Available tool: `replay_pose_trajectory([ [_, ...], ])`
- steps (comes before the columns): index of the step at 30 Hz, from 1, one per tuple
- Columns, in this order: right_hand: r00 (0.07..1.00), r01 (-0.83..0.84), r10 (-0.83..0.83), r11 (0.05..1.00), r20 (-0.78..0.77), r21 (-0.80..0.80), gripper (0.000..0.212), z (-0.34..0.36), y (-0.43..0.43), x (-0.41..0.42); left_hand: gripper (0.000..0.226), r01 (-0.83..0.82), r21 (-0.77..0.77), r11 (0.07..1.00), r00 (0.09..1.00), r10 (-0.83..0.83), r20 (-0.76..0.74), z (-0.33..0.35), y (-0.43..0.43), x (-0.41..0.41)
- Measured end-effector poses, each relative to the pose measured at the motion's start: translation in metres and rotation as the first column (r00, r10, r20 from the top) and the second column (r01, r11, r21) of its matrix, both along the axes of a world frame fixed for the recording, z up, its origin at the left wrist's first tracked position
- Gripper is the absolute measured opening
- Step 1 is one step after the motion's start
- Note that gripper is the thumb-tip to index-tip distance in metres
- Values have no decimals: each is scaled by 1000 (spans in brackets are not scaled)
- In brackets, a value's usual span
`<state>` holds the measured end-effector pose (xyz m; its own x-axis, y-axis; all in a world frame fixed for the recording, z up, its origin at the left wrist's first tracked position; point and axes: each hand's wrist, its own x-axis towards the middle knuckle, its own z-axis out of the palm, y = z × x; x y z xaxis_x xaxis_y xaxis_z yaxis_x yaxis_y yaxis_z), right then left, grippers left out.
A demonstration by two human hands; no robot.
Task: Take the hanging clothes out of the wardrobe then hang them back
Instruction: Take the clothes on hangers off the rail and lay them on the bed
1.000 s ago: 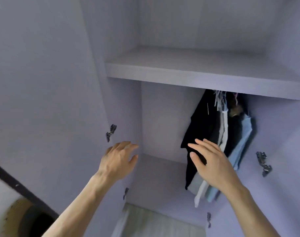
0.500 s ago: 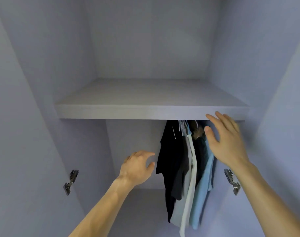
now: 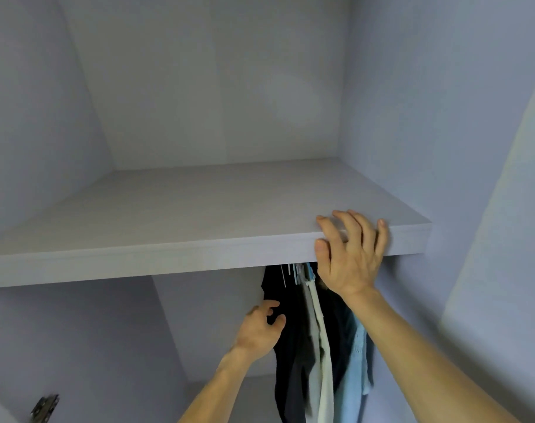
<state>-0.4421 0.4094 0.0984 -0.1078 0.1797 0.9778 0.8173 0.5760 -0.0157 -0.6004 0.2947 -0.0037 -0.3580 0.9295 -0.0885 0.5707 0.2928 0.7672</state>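
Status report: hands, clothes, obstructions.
Right hand resting on shelf edge. Left hand at black garment, hold unclear. Clothes hanging below shelf, tops hidden.

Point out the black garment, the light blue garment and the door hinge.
black garment [image 3: 290, 386], head view, on its hanging lower part.
light blue garment [image 3: 355, 383], head view, on its hanging front panel.
door hinge [image 3: 44, 407], head view, on the metal plate at bottom left.

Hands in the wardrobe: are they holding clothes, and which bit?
The right hand rests on the shelf edge, holding nothing. The left hand is at the left edge of the black garment; whether it pinches it cannot be told.
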Motion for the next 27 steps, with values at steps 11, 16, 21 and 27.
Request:
replay_pose_trajectory([
  [11,1000,-9,9,995,0,99,37,-6,9,0,38,-175,-16,984,940,172,295,-17,75,38],
  [16,1000,-15,16,995,-11,101,36,-6,10,0,36,-284,28,958,914,262,310,-6,74,47],
  [21,1000,-5,7,996,-18,94,34,-6,9,-1,33,-343,154,926,920,298,255,-2,59,42],
  [27,1000,-2,1,999,13,41,36,-7,5,2,36,-344,179,922,912,283,297,9,51,33],
])
